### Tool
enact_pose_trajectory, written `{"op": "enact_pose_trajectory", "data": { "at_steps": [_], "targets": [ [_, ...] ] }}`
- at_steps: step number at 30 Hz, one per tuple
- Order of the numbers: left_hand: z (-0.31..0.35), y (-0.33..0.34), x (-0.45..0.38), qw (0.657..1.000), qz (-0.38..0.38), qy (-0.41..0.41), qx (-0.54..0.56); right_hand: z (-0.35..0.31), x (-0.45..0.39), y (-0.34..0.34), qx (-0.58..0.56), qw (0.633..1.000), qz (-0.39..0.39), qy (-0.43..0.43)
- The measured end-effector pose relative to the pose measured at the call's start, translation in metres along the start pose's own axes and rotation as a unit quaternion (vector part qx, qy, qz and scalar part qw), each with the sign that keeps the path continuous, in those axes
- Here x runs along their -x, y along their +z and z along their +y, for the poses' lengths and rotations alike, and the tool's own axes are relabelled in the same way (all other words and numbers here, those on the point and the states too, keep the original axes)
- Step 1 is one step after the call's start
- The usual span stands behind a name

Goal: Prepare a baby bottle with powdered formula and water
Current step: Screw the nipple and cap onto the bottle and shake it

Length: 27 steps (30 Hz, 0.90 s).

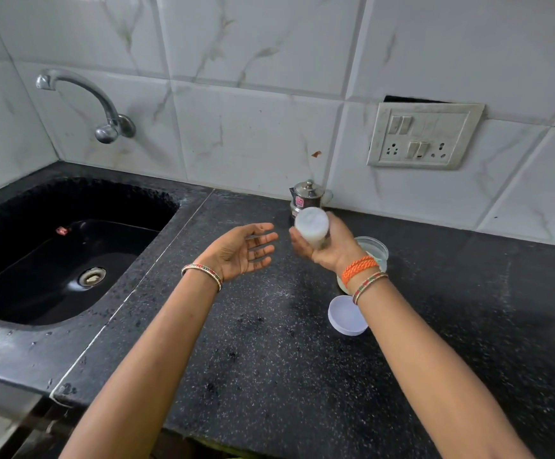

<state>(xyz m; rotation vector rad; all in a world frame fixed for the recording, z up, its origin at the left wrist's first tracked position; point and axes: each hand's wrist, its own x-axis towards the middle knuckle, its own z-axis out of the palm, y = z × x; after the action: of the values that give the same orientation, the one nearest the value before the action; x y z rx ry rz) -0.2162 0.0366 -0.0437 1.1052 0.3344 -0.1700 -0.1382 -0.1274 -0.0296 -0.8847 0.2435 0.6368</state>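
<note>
Gripping the milky bottle (pixel 312 228), right hand (pixel 327 248) hides the steel pot (pixel 306 197); left hand (pixel 241 251) fingers spread empty.

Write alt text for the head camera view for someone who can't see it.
A person's right hand holds a baby bottle of white liquid over a black speckled counter, while the left hand hovers open beside it. A white lid, a clear container and a steel pot sit nearby; a sink lies left.

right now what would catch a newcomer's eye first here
The right hand grips a bottle of milky white liquid above the black speckled counter, with the open left hand beside it. A white lid lies under the right wrist, and a black sink sits at left.
</note>
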Motion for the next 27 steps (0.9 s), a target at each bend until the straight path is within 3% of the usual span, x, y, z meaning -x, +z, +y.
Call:
{"op": "enact_pose_trajectory", "data": {
  "at_steps": [5,8,9,10,12,13,15,18,19,20,21,22,23,24,25,27],
  "targets": [
    [0.000,-0.002,0.000,1.000,0.019,-0.006,0.013,-0.001,0.010,0.015,0.010,0.998,-0.042,0.050],
    [-0.002,-0.005,0.000,0.999,0.036,-0.009,0.024,-0.001,0.017,0.029,0.115,0.989,-0.072,-0.063],
    [-0.002,-0.006,0.000,0.999,0.039,-0.009,0.029,0.001,0.017,0.029,0.185,0.968,-0.064,-0.159],
    [-0.001,-0.006,0.000,0.999,0.041,-0.009,0.032,0.002,0.019,0.029,0.284,0.917,-0.050,-0.276],
    [-0.001,-0.006,0.000,0.998,0.043,-0.008,0.035,0.001,0.023,0.025,0.439,0.772,-0.059,-0.455],
    [0.000,-0.005,-0.001,0.998,0.043,-0.007,0.036,-0.002,0.026,0.025,0.476,0.722,-0.070,-0.497],
    [0.001,-0.002,-0.003,0.998,0.041,-0.007,0.037,-0.008,0.037,0.026,0.505,0.675,-0.096,-0.530],
    [0.001,0.009,-0.006,0.999,0.038,-0.010,0.033,-0.007,0.042,0.027,0.539,0.636,-0.118,-0.539],
    [0.001,0.012,-0.006,0.999,0.037,-0.013,0.030,-0.005,0.039,0.026,0.539,0.642,-0.115,-0.534],
    [0.000,0.015,-0.007,0.999,0.037,-0.015,0.030,-0.003,0.035,0.026,0.525,0.670,-0.098,-0.516],
    [0.000,0.018,-0.007,0.999,0.037,-0.016,0.029,-0.001,0.029,0.024,0.494,0.727,-0.075,-0.471],
    [-0.001,0.020,-0.007,0.999,0.039,-0.016,0.029,-0.001,0.027,0.023,0.441,0.813,-0.057,-0.377],
    [-0.001,0.021,-0.007,0.999,0.044,-0.015,0.029,-0.003,0.026,0.025,0.366,0.901,-0.055,-0.226],
    [-0.001,0.020,-0.008,0.998,0.050,-0.014,0.030,-0.005,0.025,0.025,0.305,0.947,-0.074,-0.064],
    [-0.001,0.019,-0.007,0.998,0.057,-0.013,0.032,-0.006,0.026,0.024,0.259,0.961,-0.089,0.047],
    [0.000,0.014,-0.008,0.997,0.072,-0.013,0.036,-0.008,0.026,0.019,0.230,0.963,-0.093,0.101]
  ]
}}
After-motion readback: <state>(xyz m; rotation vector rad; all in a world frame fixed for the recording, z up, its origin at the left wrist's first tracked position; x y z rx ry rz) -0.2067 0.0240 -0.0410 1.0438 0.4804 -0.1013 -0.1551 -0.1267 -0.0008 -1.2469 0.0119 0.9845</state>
